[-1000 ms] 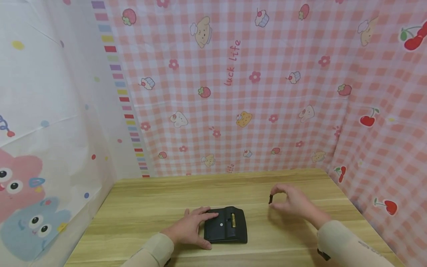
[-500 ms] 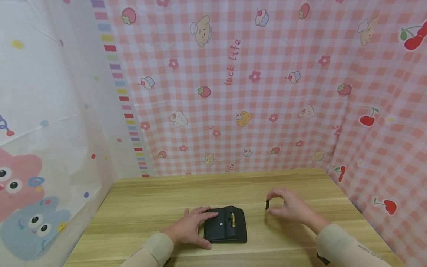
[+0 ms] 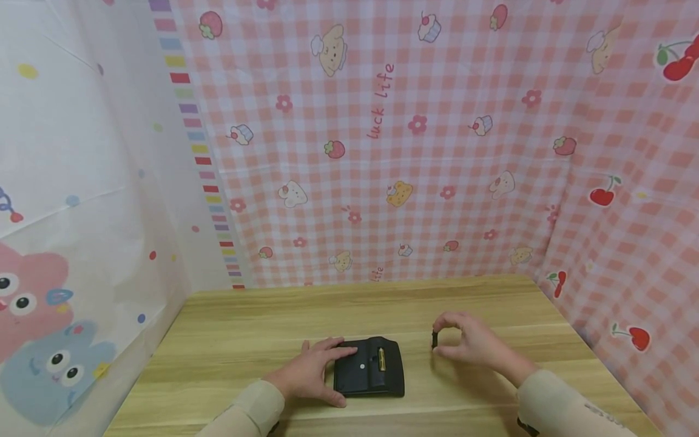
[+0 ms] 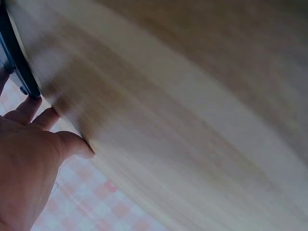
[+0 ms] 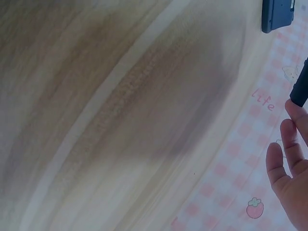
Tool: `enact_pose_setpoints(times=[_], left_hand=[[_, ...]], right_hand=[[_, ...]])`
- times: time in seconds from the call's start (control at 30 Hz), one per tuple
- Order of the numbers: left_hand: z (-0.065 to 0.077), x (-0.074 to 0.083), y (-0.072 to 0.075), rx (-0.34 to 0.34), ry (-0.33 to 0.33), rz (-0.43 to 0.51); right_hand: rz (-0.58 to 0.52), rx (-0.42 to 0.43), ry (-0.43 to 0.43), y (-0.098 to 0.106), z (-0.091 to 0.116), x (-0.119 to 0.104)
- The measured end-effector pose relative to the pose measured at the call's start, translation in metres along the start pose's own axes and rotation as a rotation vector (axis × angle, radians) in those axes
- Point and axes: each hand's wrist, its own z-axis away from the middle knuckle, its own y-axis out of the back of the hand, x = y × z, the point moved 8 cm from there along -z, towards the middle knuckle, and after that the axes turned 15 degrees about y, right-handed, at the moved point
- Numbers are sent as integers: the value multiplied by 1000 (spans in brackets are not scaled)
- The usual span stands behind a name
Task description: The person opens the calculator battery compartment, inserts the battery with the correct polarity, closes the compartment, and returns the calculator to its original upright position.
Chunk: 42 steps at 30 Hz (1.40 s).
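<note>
A flat black device (image 3: 355, 370), shaped like a calculator, lies back side up on the table, with a gold battery (image 3: 381, 359) in its uncovered compartment. My left hand (image 3: 314, 373) rests on its left side, fingers spread over the back and thumb by the near edge. To the right, my right hand (image 3: 472, 343) pinches a small black battery cover (image 3: 434, 338) between thumb and forefinger, holding it upright above the table. The right wrist view catches the cover (image 5: 301, 86) at its edge and a corner of the device (image 5: 277, 15).
The wood-grain table (image 3: 262, 321) spreads around both hands. Behind it hangs a pink checked cloth (image 3: 371, 230), which continues along the right side. A white cloth (image 3: 131, 243) with cartoon figures borders the left.
My right hand has moved a little left and toward me with the battery cover, closer to the device. The left hand and the device have stayed in place.
</note>
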Motion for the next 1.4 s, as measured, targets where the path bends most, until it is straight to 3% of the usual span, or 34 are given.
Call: enact_pose_setpoints(times=[0.23,0.67,0.97,1.4], left_hand=[[0,0,0,2,1,-6],[-3,-3,-2,1,4,-10],[-1,-2,-1,-2,-2,-3],[-3,-4,-2,-3,7,-5]], right_hand=[[-3,7,49,-7,0,-6],[-75,-23,52,-17,-2,-19],[-124,-78,-5,-30,-1,-19],[-153,-101,13,-41,-6,-37]])
